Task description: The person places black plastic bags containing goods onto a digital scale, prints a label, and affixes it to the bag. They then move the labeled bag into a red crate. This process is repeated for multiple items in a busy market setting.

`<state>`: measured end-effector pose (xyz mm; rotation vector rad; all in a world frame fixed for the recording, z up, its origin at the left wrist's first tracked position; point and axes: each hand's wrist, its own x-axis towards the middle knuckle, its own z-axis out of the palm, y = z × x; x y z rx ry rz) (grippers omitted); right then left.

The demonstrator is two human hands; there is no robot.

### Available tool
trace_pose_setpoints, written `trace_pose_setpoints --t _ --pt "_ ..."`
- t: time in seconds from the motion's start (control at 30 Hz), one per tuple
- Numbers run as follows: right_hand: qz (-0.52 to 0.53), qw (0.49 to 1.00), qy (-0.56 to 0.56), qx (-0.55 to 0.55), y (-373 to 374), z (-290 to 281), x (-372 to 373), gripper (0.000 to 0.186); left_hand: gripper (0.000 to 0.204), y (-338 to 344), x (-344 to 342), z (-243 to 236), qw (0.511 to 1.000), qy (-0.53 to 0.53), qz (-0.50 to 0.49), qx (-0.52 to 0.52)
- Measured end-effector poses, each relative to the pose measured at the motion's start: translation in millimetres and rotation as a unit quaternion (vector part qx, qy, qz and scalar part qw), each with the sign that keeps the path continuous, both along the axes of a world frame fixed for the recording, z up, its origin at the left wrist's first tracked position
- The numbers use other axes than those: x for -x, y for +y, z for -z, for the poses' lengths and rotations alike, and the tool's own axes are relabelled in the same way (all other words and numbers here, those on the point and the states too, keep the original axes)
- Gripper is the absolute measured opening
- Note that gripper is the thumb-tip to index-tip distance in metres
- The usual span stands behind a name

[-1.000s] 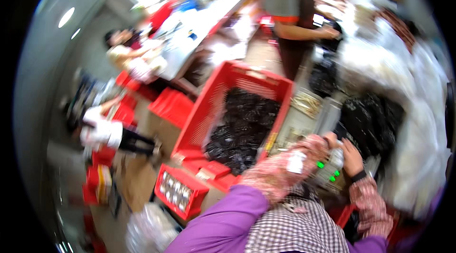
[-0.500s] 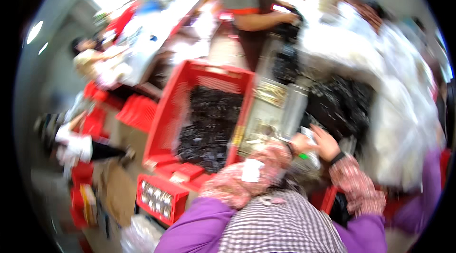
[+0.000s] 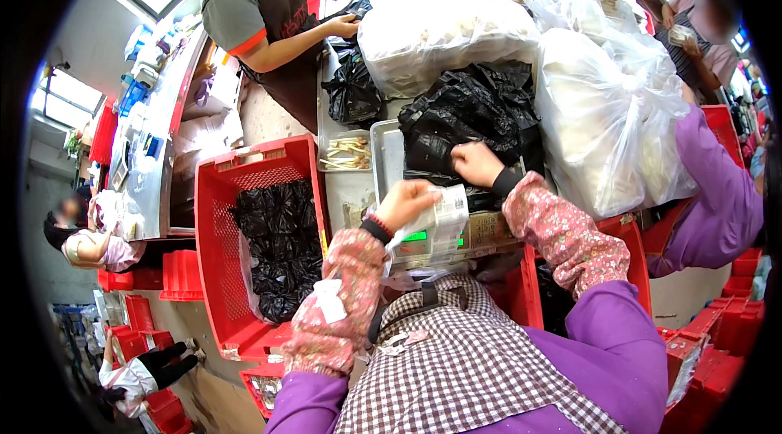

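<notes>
While the left hand (image 3: 409, 204) had a clear bag (image 3: 448, 221) pinched, the right hand (image 3: 477, 164) was curled at the black bag (image 3: 472, 112), though I couldn't tell if it gripped any.

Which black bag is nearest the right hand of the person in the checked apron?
The big crumpled black bag just beyond the right hand; the other black bags are farther left, in the red crate or beside the co-worker.

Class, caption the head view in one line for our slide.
Left hand holding a clear printed packet, right hand at a black plastic bag, red crate off to the left.
</notes>
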<state>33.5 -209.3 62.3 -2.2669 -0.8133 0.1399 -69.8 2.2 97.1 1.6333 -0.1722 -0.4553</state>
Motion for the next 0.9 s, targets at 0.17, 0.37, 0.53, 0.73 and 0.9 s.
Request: trace_pose_setpoints --t 0.17,0.37,0.53,0.73,0.9 --pt "0.196 0.939 -0.268 -0.091 9.2 -86.8 -5.9 0.01 0.032 0.1 -37.0 89.8 0.942 -0.002 -0.168 -0.289" --pt "-0.102 0.987 -0.125 -0.003 4.7 33.5 56.4 0.035 0.033 -12.9 -40.5 94.3 0.942 0.005 -0.174 -0.287" --pt "-0.118 0.984 -0.114 0.069 4.4 26.7 63.5 0.041 0.026 11.4 -19.2 74.8 0.959 0.073 -0.109 -0.25" --pt "-0.116 0.981 -0.125 0.093 4.5 32.7 64.9 0.046 0.035 7.1 -18.4 41.1 0.954 0.187 -0.009 -0.236" --pt "-0.124 0.981 -0.121 0.092 3.5 23.8 61.9 0.043 0.028 -26.9 0.8 73.3 0.948 -0.041 -0.113 -0.296"
